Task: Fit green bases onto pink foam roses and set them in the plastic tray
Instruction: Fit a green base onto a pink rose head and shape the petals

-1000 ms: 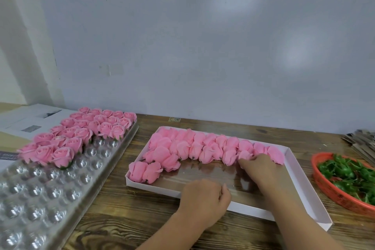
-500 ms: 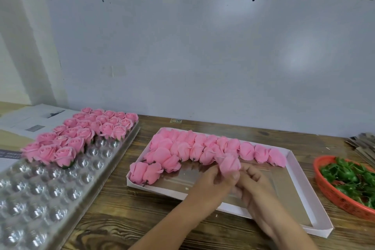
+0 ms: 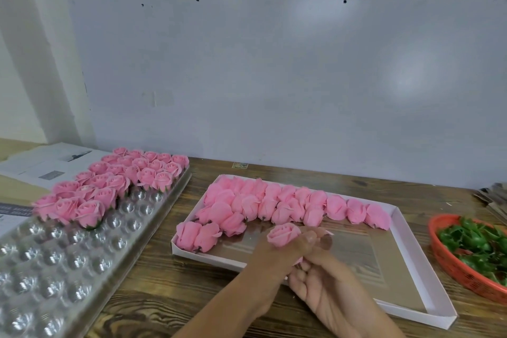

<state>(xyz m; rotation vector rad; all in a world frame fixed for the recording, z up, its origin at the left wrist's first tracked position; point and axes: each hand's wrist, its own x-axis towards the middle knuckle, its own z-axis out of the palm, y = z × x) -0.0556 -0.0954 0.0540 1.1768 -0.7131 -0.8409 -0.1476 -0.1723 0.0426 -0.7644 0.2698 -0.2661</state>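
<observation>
My left hand [image 3: 270, 261] grips a pink foam rose [image 3: 282, 234] above the white cardboard box [image 3: 411, 250], bloom turned toward me. My right hand [image 3: 326, 293] lies palm up just under it, its curled fingers at the pink lower end of the rose. Several more bare roses [image 3: 274, 203] lie in rows at the far side of the box. The clear plastic tray [image 3: 68, 269] on the left holds several finished roses [image 3: 109, 186] in its far cells. Green bases [image 3: 480, 241] fill an orange basket [image 3: 450, 258] at the right edge.
Newspaper [image 3: 46, 162] lies behind the tray on the wooden table [image 3: 170, 291]. A stack of flat grey pieces [image 3: 493, 197] sits at the far right. A grey board covers the wall behind.
My right hand took a rose from the row in the box and brought it to my left hand. My left hand now grips it, and my right hand has dropped beneath.
</observation>
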